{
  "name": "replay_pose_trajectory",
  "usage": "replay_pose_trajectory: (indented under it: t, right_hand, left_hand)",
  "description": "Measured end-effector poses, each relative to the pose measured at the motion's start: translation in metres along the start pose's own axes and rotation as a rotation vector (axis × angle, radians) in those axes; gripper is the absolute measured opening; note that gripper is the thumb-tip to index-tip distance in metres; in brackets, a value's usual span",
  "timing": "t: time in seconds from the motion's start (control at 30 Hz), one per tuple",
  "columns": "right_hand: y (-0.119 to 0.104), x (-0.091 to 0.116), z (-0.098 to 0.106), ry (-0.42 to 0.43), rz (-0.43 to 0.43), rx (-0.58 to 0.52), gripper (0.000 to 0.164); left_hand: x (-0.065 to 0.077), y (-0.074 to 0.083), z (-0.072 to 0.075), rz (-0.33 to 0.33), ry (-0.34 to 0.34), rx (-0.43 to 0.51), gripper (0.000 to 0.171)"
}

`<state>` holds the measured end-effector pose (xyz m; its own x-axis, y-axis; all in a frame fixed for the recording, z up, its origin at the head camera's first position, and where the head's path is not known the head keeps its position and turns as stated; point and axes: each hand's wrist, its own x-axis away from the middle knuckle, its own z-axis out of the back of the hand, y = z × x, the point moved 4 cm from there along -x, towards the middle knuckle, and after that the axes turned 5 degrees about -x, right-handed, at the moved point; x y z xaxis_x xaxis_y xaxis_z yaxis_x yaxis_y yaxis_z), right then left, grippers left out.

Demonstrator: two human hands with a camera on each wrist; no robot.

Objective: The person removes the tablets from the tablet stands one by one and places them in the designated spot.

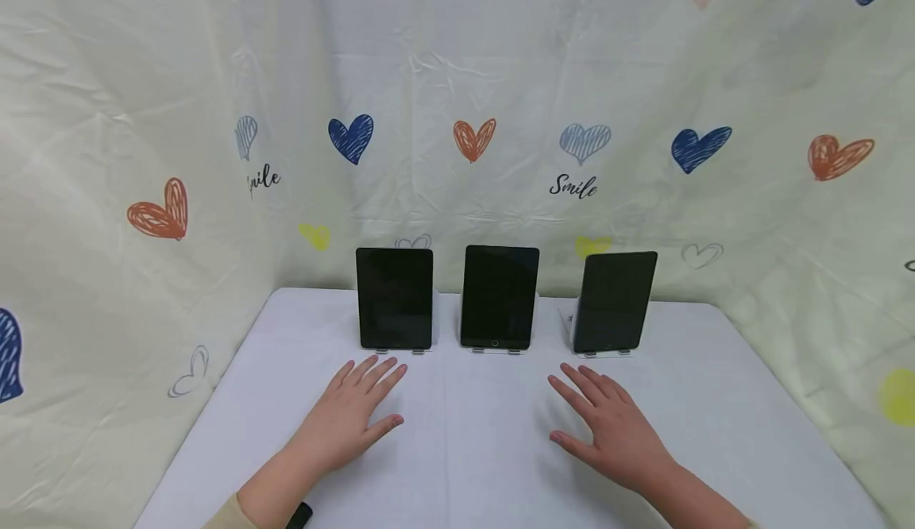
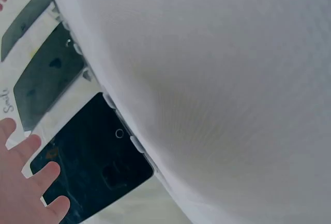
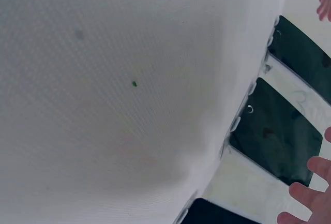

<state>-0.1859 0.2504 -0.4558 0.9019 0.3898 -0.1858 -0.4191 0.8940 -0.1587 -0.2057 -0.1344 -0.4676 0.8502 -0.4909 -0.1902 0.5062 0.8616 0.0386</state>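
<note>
Three black-screened tablets stand in a row at the far side of the table: a left tablet (image 1: 395,299), a middle tablet (image 1: 499,297) and a right tablet (image 1: 615,302). Each leans upright on a small clear stand, and the right one is turned at an angle. My left hand (image 1: 350,418) is spread over the cloth in front of the left tablet, holding nothing. Fingers straight and apart, my right hand (image 1: 608,430) hovers in front of the right tablet, also holding nothing. In the left wrist view, the left fingers (image 2: 44,177) overlap the nearest tablet (image 2: 98,157).
A white cloth covers the table (image 1: 486,449). Behind and beside it hangs a pale curtain (image 1: 515,76) printed with hearts and the word Smile. A small black object (image 1: 300,515) shows beside the left wrist at the bottom edge.
</note>
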Motion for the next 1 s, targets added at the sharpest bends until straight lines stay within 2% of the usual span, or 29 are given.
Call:
replay_pose_trajectory:
  t: [0.47, 0.8, 1.0]
  right_hand:
    - [-0.007, -0.017, -0.005, 0.06, 0.024, -0.042, 0.072]
    - [-0.012, -0.032, -0.006, 0.044, 0.007, -0.079, 0.068]
    - [-0.015, -0.042, -0.006, 0.076, 0.035, -0.079, 0.064]
  left_hand:
    - [-0.006, -0.011, 0.002, 0.015, 0.063, -0.026, 0.072]
    - [-0.01, -0.02, -0.001, 0.033, 0.087, 0.008, 0.07]
    - [-0.013, -0.028, 0.003, 0.05, 0.117, 0.042, 0.069]
